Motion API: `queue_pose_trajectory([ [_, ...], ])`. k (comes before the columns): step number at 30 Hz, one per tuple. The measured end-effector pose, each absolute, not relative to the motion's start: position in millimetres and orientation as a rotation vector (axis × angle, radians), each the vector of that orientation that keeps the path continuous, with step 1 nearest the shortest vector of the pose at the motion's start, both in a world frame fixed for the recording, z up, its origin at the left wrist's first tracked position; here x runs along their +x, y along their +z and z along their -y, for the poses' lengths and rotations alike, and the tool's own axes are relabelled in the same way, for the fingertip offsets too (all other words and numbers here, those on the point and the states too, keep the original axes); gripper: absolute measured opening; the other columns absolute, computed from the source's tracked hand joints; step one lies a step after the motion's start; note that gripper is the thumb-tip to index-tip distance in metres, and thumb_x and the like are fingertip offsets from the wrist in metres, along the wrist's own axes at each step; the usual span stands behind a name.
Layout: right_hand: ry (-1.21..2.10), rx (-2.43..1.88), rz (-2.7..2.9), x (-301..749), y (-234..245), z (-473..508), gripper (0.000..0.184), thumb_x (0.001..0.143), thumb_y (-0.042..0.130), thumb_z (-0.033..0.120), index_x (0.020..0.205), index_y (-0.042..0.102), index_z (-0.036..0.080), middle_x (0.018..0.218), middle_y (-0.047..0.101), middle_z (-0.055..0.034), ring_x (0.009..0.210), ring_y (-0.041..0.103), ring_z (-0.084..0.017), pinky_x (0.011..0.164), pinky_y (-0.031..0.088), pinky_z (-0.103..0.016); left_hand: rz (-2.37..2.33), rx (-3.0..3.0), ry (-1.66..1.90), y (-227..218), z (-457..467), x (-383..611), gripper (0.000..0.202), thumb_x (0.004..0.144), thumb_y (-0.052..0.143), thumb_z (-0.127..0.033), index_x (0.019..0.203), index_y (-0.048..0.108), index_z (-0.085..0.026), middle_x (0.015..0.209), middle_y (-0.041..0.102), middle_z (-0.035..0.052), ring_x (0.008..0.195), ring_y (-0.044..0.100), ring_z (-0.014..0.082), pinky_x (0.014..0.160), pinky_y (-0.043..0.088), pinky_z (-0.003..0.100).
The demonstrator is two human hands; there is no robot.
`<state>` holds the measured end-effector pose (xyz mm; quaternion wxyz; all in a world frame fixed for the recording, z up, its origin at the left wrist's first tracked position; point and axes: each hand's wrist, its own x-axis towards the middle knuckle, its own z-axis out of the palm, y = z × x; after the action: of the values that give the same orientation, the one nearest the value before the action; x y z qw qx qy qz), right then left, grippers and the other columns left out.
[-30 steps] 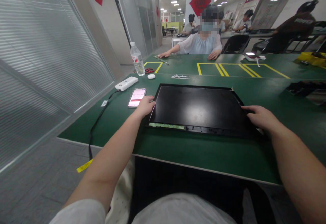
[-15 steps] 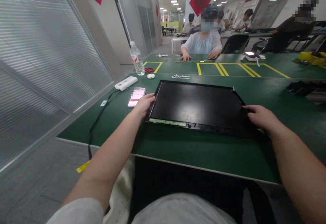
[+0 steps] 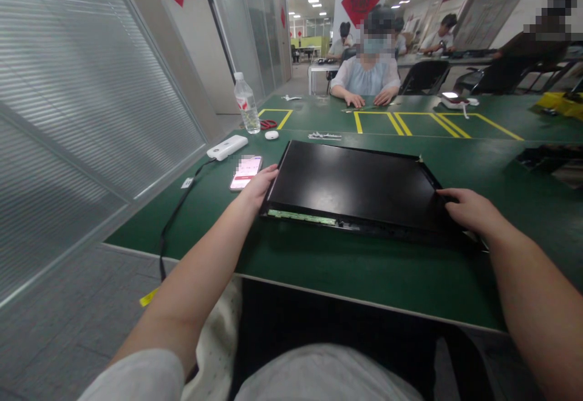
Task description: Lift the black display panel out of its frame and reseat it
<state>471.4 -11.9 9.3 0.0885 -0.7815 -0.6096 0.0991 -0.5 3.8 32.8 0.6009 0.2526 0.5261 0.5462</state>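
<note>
A black flat display panel (image 3: 350,188) in a dark frame lies over the green table in front of me, screen side up. Along its near edge, on the left, runs a green circuit strip (image 3: 301,216). My left hand (image 3: 260,183) grips the panel's left edge, its fingertips on the rim and part of the hand hidden from view. My right hand (image 3: 469,208) is closed on the right edge, the index finger lying along the frame. Below that hand, a small loose-looking piece sticks out at the near right corner.
Left of the panel are a phone (image 3: 246,173), a white power bank (image 3: 227,147) with a black strap, a small white case (image 3: 271,135), red-handled scissors (image 3: 268,124) and a water bottle (image 3: 246,103). Metal strips (image 3: 325,136) lie behind the panel. A co-worker (image 3: 368,76) sits opposite.
The panel tilts slightly differently, its far left corner a little higher. Both my hands keep their grip. Across the table, the co-worker's hands have moved closer together.
</note>
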Motion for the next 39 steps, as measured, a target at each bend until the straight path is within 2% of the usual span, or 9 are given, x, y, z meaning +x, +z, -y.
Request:
queue_pose_trajectory([
  [5,0.302,-2.312,1.8,471.6,10.1,12.3,0.059,0.079,0.051,0.018,0.134,0.069,0.013,0.138,0.064,-0.019,0.127,0.06,-0.037,0.105,0.049,-0.046,-1.214,0.644,1.249,36.7,1.2,1.5,0.083,0.078,0.076,-0.004,0.152,0.043,-0.024,0.09,0.077,0.0035,0.056,0.069,0.0138,0.056,0.058,0.026],
  [9,0.319,-2.316,1.791,472.6,9.4,11.5,0.06,0.077,0.051,0.018,0.135,0.069,0.015,0.132,0.068,-0.0176,0.119,0.064,-0.037,0.099,0.053,-0.048,-1.196,0.677,1.24,37.3,3.1,3.0,0.078,0.079,0.072,0.0,0.149,0.047,-0.023,0.083,0.075,0.001,0.048,0.064,0.0109,0.048,0.054,0.022],
  [17,0.333,-2.353,1.809,467.7,14.5,13.7,0.061,0.079,0.05,0.018,0.138,0.067,0.016,0.141,0.064,-0.0148,0.131,0.059,-0.034,0.106,0.048,-0.043,-1.208,0.726,1.251,34.9,2.9,3.0,0.045,0.082,0.079,-0.011,0.126,0.066,-0.013,0.081,0.077,0.0047,0.056,0.068,0.0131,0.053,0.055,0.022],
  [22,0.312,-2.345,1.81,466.6,15.0,13.6,0.06,0.08,0.05,0.018,0.137,0.068,0.016,0.14,0.064,-0.0161,0.128,0.061,-0.036,0.103,0.051,-0.045,-1.273,0.752,1.323,33.3,2.9,3.5,0.042,0.08,0.081,-0.014,0.121,0.071,-0.012,0.084,0.078,0.007,0.061,0.071,0.0149,0.057,0.055,0.023],
  [26,0.248,-2.365,1.803,468.6,10.3,10.4,0.059,0.08,0.049,0.016,0.134,0.071,0.017,0.138,0.066,-0.0152,0.126,0.062,-0.035,0.104,0.052,-0.045,-1.296,0.767,1.342,31.4,1.9,3.3,0.041,0.076,0.085,-0.015,0.115,0.073,-0.013,0.08,0.078,0.0053,0.057,0.069,0.0134,0.056,0.055,0.023],
  [34,0.184,-2.312,1.8,477.2,1.2,5.8,0.054,0.078,0.054,0.016,0.127,0.075,0.019,0.131,0.071,-0.013,0.121,0.066,-0.033,0.102,0.054,-0.046,-1.318,0.762,1.314,34.4,3.4,-0.6,0.04,0.07,0.078,-0.003,0.11,0.075,-0.013,0.07,0.076,0.0035,0.06,0.071,0.0167,0.061,0.059,0.026],
  [39,0.259,-2.342,1.79,476.8,3.5,6.5,0.059,0.078,0.053,0.013,0.134,0.071,0.018,0.14,0.065,-0.0133,0.129,0.061,-0.034,0.107,0.051,-0.046,-1.36,0.82,1.282,27.9,0.9,-3.1,0.037,0.062,0.07,0.001,0.096,0.079,-0.012,0.072,0.077,0.005,0.058,0.069,0.0161,0.058,0.057,0.026],
])
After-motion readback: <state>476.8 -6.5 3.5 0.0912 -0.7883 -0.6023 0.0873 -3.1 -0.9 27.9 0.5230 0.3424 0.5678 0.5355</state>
